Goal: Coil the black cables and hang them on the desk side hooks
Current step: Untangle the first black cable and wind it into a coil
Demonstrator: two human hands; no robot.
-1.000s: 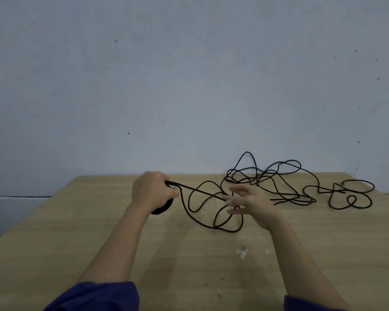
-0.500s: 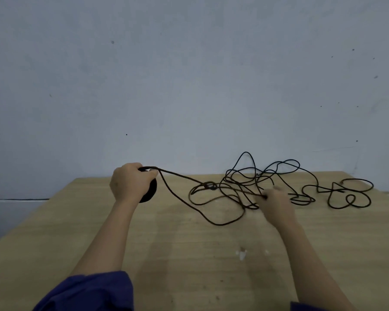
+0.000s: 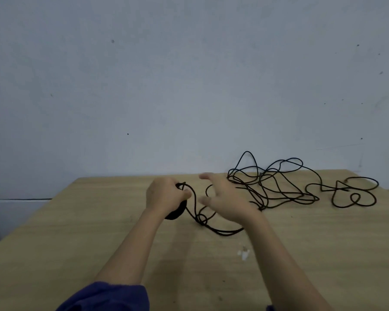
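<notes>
Fingers of left hand (image 3: pixel 164 197) clamp coil (image 3: pixel 176 213), right hand's (image 3: pixel 227 200) spread; cable (image 3: pixel 308 198) trails rightward.

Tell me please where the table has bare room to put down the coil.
Bare wood lies left of the left hand, which grips the coil, out to the table's left edge, and along the near edge, apart from a small white mark. The far right is crowded: the loose cable sprawls from the right hand almost to the right edge.
</notes>
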